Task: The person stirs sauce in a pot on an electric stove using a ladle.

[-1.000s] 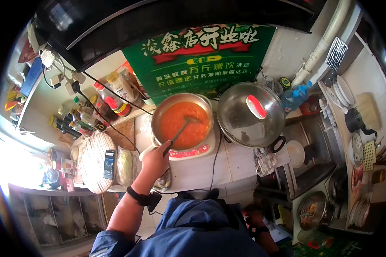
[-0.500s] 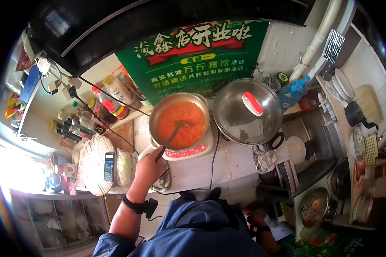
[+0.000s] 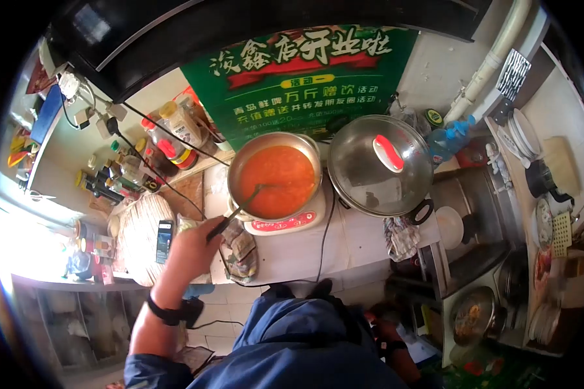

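Note:
My left hand [image 3: 198, 241] is closed around the dark handle of a long cooking utensil [image 3: 241, 206]. The utensil slants into a metal pot [image 3: 232, 155], and its head is under the liquid, so its exact kind is hidden. Thick orange-red soup [image 3: 280, 172] with small lumps fills the pot. Beneath the pot is a white electric cooker base [image 3: 285, 223] with a red panel. Low at the right, beside my blue clothing, my right hand [image 3: 384, 319] hangs in shadow; its fingers are too dark to make out.
To the right of the pot stands a wide pan with a glass lid [image 3: 357, 185]. A patterned cloth [image 3: 239, 253] and another cloth [image 3: 401, 238] lie at the counter's front. Bottles [image 3: 130, 172], a phone [image 3: 164, 241] and a power cord [image 3: 322, 240] are nearby. A sink [image 3: 477, 227] is at right.
My left hand has moved left and slightly up, drawing the utensil's head to the left through the soup. The patterned cloth shows more now.

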The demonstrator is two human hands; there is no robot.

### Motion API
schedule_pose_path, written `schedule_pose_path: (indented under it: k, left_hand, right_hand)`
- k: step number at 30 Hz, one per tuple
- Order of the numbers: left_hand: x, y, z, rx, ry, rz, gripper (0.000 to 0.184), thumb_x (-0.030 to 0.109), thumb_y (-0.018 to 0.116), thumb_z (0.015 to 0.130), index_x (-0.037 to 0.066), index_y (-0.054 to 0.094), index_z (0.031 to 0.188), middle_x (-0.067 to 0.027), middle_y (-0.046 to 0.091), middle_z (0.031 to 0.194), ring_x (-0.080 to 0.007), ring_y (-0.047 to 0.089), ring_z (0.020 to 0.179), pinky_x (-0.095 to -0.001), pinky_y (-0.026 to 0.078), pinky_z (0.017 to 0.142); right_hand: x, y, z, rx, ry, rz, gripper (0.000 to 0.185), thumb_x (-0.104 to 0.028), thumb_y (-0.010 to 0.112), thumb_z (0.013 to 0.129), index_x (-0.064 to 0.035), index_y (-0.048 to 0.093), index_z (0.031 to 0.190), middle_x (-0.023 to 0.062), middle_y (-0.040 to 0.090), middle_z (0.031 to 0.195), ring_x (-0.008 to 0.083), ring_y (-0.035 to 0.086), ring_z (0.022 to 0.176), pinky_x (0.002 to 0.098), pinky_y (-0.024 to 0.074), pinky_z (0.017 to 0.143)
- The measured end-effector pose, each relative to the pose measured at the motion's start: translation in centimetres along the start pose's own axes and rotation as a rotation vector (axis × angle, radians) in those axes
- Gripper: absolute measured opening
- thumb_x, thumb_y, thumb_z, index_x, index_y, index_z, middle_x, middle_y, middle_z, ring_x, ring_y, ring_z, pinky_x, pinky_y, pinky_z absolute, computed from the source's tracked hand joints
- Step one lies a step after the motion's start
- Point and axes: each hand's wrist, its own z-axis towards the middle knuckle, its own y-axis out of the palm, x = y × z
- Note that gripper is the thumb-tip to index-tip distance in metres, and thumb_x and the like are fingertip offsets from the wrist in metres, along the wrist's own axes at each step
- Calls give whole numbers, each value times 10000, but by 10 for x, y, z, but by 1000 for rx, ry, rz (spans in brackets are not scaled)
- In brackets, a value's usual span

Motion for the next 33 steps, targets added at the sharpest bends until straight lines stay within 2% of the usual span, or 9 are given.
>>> schedule_pose_path:
  k: [5, 9, 12, 14, 16, 18, 22, 28, 33]
  left_hand:
    - [7, -62, 11, -86, 143, 211, 339, 211, 698, 924, 128, 746, 1249, -202, 753, 973, -415, 721, 909, -505, 571, 805]
    - [-1, -65, 32, -262, 274, 315, 322, 216, 699, 925, 128, 749, 1230, -182, 761, 1000, -402, 721, 944, -501, 569, 827]
    - [1, -38, 48, -262, 255, 262, 314, 212, 690, 928, 135, 753, 1227, -174, 766, 1014, -391, 724, 964, -493, 569, 846]
    - [9, -28, 53, -238, 223, 318, 328, 178, 658, 937, 139, 750, 1249, -174, 766, 999, -397, 726, 955, -502, 571, 852]
    - [1, -12, 61, -151, 282, 380, 339, 159, 643, 938, 139, 747, 1260, -178, 764, 993, -400, 726, 951, -510, 572, 851]
    - [5, -16, 58, -146, 291, 392, 354, 146, 631, 933, 141, 740, 1269, -172, 757, 953, -400, 726, 929, -522, 574, 833]
    - [51, -46, 35, -238, 250, 415, 320, 185, 627, 949, 139, 745, 1242, -161, 754, 920, -399, 728, 885, -529, 574, 804]
    - [48, -9, 62, -179, 330, 457, 271, 197, 644, 952, 122, 766, 1182, -176, 754, 929, -401, 718, 880, -529, 560, 789]
    - [59, -21, 65, -159, 384, 303, 252, 203, 663, 953, 117, 781, 1159, -175, 752, 920, -411, 712, 856, -515, 557, 767]
  right_hand:
    - [0, -2, 19, -66, 209, 265, 374, -142, 746, 910, -5, 670, 1250, 241, 743, 1101, 401, 726, 1006, 511, 585, 847]
    - [-10, -11, 31, -215, 282, 15, 465, -145, 779, 888, -26, 624, 1310, 229, 746, 1104, 398, 728, 997, 521, 586, 835]
    - [-20, -19, 19, -117, 30, -97, 442, -166, 799, 875, -32, 651, 1269, 201, 758, 1084, 398, 732, 962, 514, 592, 802]
    - [12, 11, 28, -91, 207, 340, 421, -194, 805, 874, -39, 666, 1240, 173, 766, 1063, 369, 741, 942, 485, 597, 771]
    - [4, 6, 29, -72, 200, 322, 392, -201, 768, 881, -68, 694, 1243, 165, 775, 1048, 369, 750, 933, 485, 596, 772]
    - [-5, 1, 30, -61, 13, -141, 390, -187, 688, 896, -119, 735, 1277, 176, 786, 1041, 397, 758, 935, 513, 591, 805]
    - [-11, 2, 16, -66, 342, 596, 269, -214, 666, 1012, -5, 686, 1180, 139, 729, 901, 240, 719, 762, 400, 558, 621]
    - [-13, 2, 2, 11, 189, 604, 310, -264, 587, 1066, 6, 690, 1180, 143, 706, 828, 236, 679, 674, 374, 528, 584]
    - [-33, -11, -5, -5, 709, 1043, 321, -266, 589, 1071, 8, 690, 1205, 154, 713, 888, 218, 674, 692, 363, 527, 588]
